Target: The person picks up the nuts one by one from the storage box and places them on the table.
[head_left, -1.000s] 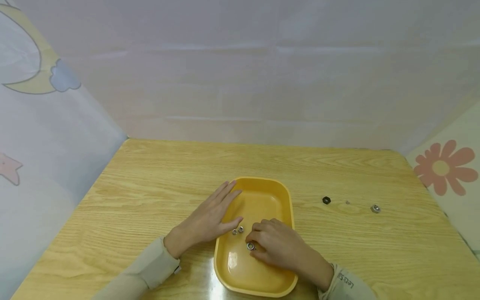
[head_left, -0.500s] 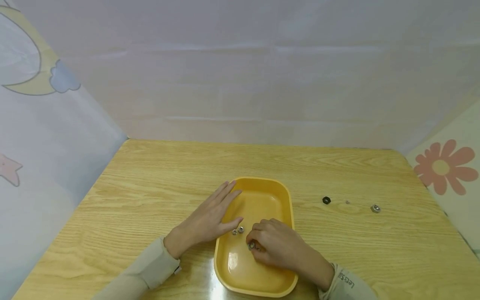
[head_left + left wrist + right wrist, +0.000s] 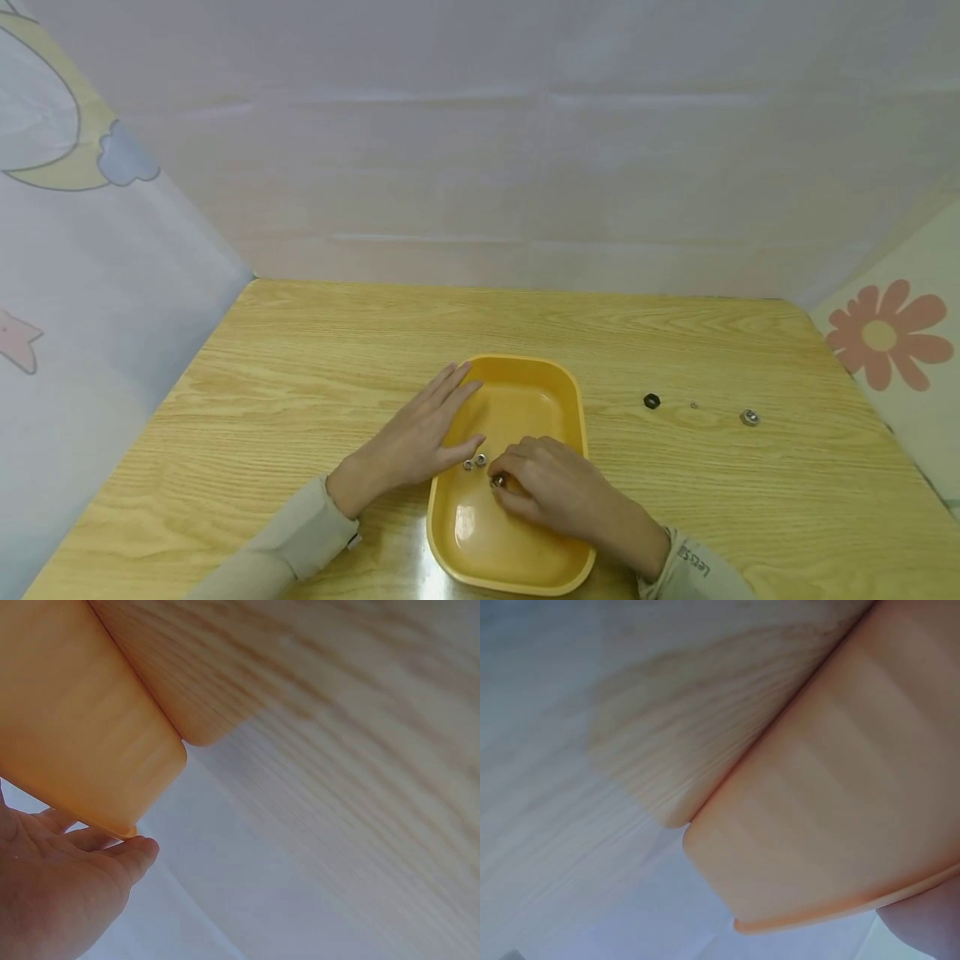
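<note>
A yellow plastic tray [image 3: 528, 410] stands on the wooden table in the head view. My left hand [image 3: 416, 437] lies over its left rim, fingers straight and spread, holding nothing. Inside the tray, a metal nut [image 3: 497, 481] is pinched between the thumb and curled fingers of my right hand [image 3: 555, 487]. Two small metal nuts, one [image 3: 468, 465] beside the other [image 3: 481, 460], lie on the tray floor near my left thumb. In the left wrist view, my left hand [image 3: 64, 889] is at the tray's rim. The right wrist view shows mostly the tray's outer wall [image 3: 832, 802]; the pinched nut is hidden there.
Right of the tray, a black nut [image 3: 652, 402], a tiny metal piece [image 3: 693, 405] and a larger silver nut [image 3: 750, 417] form a row on the table [image 3: 337, 333]. Pale printed cloth [image 3: 450, 167] hangs behind and along both sides.
The nut in my right fingers has turned and shifted slightly up and left with the fingertips. My left hand, the tray and the other nuts stay in place.
</note>
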The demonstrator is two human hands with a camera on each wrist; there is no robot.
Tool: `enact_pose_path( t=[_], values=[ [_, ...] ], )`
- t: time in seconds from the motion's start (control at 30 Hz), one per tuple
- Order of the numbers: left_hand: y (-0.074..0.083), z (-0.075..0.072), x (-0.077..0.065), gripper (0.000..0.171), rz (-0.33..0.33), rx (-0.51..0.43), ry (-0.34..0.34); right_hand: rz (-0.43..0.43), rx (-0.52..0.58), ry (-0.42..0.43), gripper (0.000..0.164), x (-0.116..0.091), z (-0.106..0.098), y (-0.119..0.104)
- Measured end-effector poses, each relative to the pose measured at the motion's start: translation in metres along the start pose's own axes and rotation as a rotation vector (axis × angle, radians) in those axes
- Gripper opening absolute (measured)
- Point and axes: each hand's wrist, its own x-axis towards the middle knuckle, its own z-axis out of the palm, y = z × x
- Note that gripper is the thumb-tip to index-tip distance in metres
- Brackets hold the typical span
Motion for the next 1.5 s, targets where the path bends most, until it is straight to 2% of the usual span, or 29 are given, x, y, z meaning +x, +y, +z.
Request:
enact_pose_path(
  t=[0.33, 0.67, 0.9, 1.13, 1.33, 1.5],
  values=[
    [0.000, 0.000, 0.001, 0.067, 0.005, 0.012, 0.011, 0.001, 0.072, 0.046, 0.014, 0.000, -0.004, 0.002],
    [0.001, -0.001, 0.000, 0.067, -0.018, -0.012, -0.014, 0.003, 0.088, 0.088, 0.013, -0.001, -0.004, 0.001],
    [0.001, 0.000, 0.000, 0.068, 0.009, -0.001, 0.008, -0.011, 0.093, 0.113, 0.014, -0.002, -0.009, 0.002],
    [0.000, 0.000, 0.001, 0.068, 0.025, 0.007, 0.016, 0.049, 0.139, 0.117, 0.014, -0.007, -0.021, 0.008],
    [0.000, 0.000, 0.001, 0.068, 0.025, 0.011, 0.008, 0.123, 0.122, 0.105, 0.017, -0.014, -0.031, 0.018],
    [0.000, 0.001, 0.002, 0.068, 0.017, 0.006, 0.013, 0.153, 0.104, 0.124, 0.017, -0.018, -0.036, 0.026]
  ],
)
